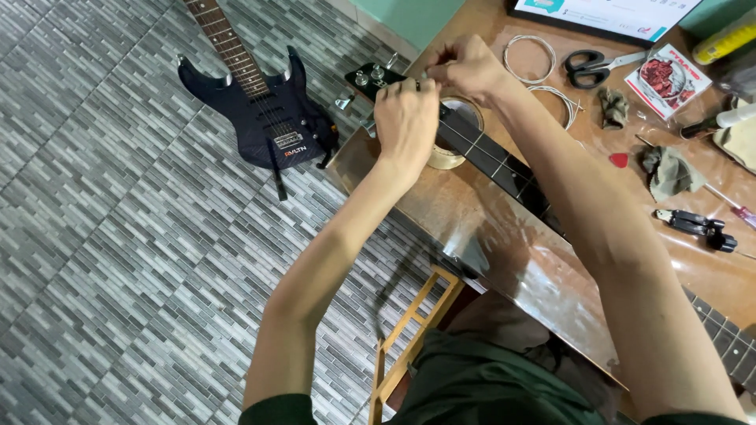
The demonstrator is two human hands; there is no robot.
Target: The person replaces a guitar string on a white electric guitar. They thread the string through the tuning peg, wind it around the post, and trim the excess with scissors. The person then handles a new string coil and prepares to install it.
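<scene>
A dark electric guitar (264, 102) lies on the tiled floor (94, 236); at the bench (488, 236) edge, the left hand (405, 126) curls its fingers over a guitar neck (504, 169) propped on a tape roll (453, 149). The right hand (465, 67) pinches at the headstock (374, 79), what it grips hidden; coiled strings (529, 59) and scissors (594, 67) lie beyond.

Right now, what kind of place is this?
Probably a home guitar-repair spot: a dark blue electric guitar lies on grey tiled floor, and both hands work at another guitar's black neck beside coiled wire strings.
</scene>
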